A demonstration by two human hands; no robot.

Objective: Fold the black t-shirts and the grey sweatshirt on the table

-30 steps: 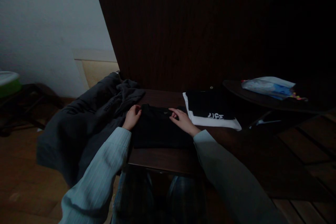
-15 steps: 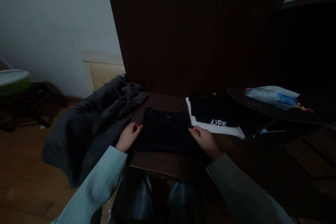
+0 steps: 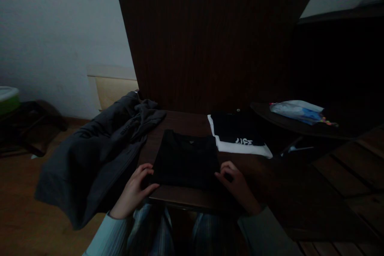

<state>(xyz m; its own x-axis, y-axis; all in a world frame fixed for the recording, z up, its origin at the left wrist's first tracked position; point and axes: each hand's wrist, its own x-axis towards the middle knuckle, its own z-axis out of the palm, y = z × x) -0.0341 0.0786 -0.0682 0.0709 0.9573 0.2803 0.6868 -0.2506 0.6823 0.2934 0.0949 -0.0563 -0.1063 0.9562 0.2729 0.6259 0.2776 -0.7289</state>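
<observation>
A black T-shirt (image 3: 186, 162), folded into a rectangle with its neckline at the far side, lies flat on the dark wooden surface in front of me. At its near left corner is my left hand (image 3: 136, 188), thumb and fingers apart, fingertips by the fabric's edge. My right hand (image 3: 235, 182) rests along the right edge, its fingers curved and parted from the thumb. Neither hand visibly grips the cloth. Just beyond the right hand sits a folded pile, a black garment (image 3: 237, 128) with white lettering over a white one (image 3: 240, 148).
A dark grey garment (image 3: 99, 152) is heaped on the left and hangs over the edge. To the right, a plastic packet (image 3: 297, 112) lies on a dark rounded shelf (image 3: 261, 114). A tall dark panel (image 3: 210, 40) rises behind. At far left stands a green and white container (image 3: 9, 100).
Both hands have slid down the sides of the T-shirt towards its near corners, and their pinched fingers have parted. The view has shifted slightly.
</observation>
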